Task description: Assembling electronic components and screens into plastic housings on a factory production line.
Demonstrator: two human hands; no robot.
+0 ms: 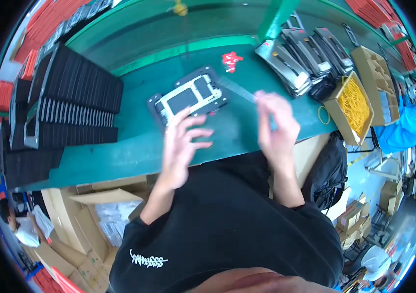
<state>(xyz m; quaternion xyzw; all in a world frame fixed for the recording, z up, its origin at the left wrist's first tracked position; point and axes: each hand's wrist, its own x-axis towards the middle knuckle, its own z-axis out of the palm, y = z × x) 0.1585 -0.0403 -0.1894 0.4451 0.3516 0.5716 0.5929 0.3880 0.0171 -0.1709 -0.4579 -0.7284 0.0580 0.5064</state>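
A dark rectangular device housing with a white inner frame lies tilted on the green work surface in front of me. My left hand is at its near edge, fingers spread and holding nothing. My right hand is raised to the right of the housing, thumb and forefinger pinched on the end of a thin see-through strip. The strip runs slantwise toward the housing's upper right corner; whether it still touches there I cannot tell. Small red pieces lie in a little pile beyond the strip.
Tall stacks of black panels stand at the left. Several grey device parts lie at the back right, beside a cardboard box of yellow bands. A green post rises behind. A person in blue is at the far right.
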